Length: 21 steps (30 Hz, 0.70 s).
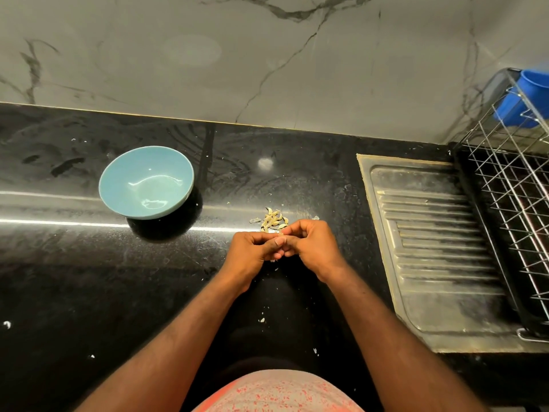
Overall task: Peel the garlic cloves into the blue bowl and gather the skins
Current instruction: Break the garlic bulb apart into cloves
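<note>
head view, only view available. both forearms reach in over the black countertop [89,278]. the left hand [252,248] and the right hand [312,248] meet at the middle, fingers of both curled in tight and fingertips touching each other. a small pale sliver shows at the tips, read as a clove [280,232] pinched between the two hands; most of it is hidden by the fingers, so how much skin is left on it cannot be told. just beyond the hands lies a small garlic pile [271,220], pale yellow pieces; whether these are unpeeled cloves, skins or both cannot be told at this size. the blue bowl [102,185] stands well apart to the left, upright, and looks to hold nothing. a few white flecks [262,320] lie scattered on the counter nearer the body. to the right: steel drainboard [430,233], wire rack [505,203] with a blue cup [528,96] hung at its far end. judgement: step in hand is peeling a clove, early in the task given the bowl. next move calls for stripping the skin free with the thumbnails, carrying the bare clove leftward to the bowl, and letting the skin fall near the pile, not among the stray flecks, to keep gathering easy.
</note>
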Available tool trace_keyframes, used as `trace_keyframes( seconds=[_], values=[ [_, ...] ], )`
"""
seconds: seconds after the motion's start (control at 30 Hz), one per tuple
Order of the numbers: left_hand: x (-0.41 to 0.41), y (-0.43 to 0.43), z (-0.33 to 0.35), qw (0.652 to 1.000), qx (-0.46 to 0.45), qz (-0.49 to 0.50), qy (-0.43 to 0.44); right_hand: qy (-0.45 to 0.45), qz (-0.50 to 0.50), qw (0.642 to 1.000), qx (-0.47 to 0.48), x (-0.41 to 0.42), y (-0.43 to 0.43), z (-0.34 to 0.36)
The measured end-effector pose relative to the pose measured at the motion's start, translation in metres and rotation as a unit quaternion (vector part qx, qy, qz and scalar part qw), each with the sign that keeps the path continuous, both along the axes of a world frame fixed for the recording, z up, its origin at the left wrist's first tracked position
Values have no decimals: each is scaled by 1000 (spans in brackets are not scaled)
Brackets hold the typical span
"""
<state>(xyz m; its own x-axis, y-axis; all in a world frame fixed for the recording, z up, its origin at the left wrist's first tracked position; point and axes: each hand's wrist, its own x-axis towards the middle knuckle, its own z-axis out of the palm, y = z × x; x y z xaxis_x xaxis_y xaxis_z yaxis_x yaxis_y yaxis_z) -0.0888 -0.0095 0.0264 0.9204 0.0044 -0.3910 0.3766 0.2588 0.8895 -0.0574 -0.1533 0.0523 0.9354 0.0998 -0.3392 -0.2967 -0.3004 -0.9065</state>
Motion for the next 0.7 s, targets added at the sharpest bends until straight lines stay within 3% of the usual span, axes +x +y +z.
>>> trace_keyframes(
  seconds=[0.27,0.7],
  values=[
    [8,8,6,997,-39,11,71,1,62,998,-9,3,2,2],
    [19,14,6,997,72,18,13,-21,35,999,-4,10,13,-3]
  ],
)
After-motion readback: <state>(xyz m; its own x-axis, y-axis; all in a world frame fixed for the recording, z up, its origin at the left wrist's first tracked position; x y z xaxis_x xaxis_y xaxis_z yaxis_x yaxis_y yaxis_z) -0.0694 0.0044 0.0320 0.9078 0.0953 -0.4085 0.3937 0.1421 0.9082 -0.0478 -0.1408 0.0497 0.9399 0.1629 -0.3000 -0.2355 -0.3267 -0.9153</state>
